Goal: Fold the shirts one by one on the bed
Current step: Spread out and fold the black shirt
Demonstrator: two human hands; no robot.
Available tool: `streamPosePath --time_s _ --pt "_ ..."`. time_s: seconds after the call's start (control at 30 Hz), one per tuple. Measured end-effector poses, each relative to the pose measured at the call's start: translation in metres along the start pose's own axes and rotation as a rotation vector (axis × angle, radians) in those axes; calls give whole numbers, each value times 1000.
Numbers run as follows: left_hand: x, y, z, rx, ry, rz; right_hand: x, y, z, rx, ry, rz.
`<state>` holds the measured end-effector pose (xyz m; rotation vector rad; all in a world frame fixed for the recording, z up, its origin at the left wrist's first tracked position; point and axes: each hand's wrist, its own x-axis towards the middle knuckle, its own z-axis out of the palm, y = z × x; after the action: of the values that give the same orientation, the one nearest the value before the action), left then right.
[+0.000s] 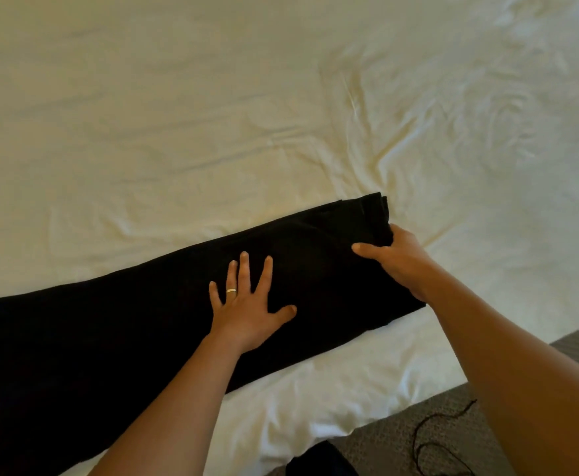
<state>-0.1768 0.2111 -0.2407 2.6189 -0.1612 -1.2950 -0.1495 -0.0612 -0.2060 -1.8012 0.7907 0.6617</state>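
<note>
A black shirt (pixel 116 331), folded into a long band, lies slantwise across the near part of the bed (pixel 212 115), from the lower left to the middle right. My left hand (pixel 246 304) presses flat on the middle of the band with fingers spread; a ring is on one finger. My right hand (pixel 398 259) grips the band's right end, thumb on top and fingers tucked under the cloth edge.
The cream sheet is wrinkled, most to the right of the shirt. The bed's near edge runs along the lower right, with grey carpet (pixel 401 438) beyond it. A thin black cord (pixel 428 444) lies on the carpet, and a dark object (pixel 319 462) shows at the bottom edge.
</note>
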Motion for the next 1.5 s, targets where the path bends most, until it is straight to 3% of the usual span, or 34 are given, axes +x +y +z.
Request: streamPosePath --time_s 0.07,0.17,0.23,0.33,0.4,0.47,0.5,0.57,0.63,0.7,0.83,1.0,1.2,1.33,1.5 --pt "-10 -2 -13 -187 130 21 -14 -11 9 -145 61 -85" --pt "-30 -2 -36 -716 345 -2 -42 -39 30 -315 119 -194" --pt "-46 -4 -49 -1101 308 -40 -66 -60 54 -381 123 -268" --pt "-74 -27 -63 -1453 151 -110 -100 -84 105 -407 93 -412" --pt "-91 -54 -66 -1647 78 -91 -115 -91 141 -378 -64 -447" --pt "-106 -89 -64 -1836 18 11 -128 -89 177 -168 -281 -380" --pt "-110 -98 -63 -1889 -16 50 -130 -83 186 -42 -298 -339" --pt "-114 -124 -55 -1871 -31 65 -128 -66 213 0 -91 -389" --pt "-110 -134 -48 -1772 41 -25 -119 -40 226 -194 160 -473" --pt "-107 -141 -43 -1691 160 -123 -112 -16 234 -418 221 -485" --pt "-121 -163 -49 -1689 192 -14 -108 5 244 -543 208 -497" --pt "-158 -237 -65 -1697 247 31 -119 -11 291 -697 67 -630" --pt "-180 -340 -43 -1807 235 -128 -138 -20 368 -989 56 -715" --pt "-166 -367 -11 -1751 214 -299 -131 -2 385 -1181 26 -688" --pt "-157 -365 -2 -1636 352 -412 -122 -21 379 -1089 28 -707"
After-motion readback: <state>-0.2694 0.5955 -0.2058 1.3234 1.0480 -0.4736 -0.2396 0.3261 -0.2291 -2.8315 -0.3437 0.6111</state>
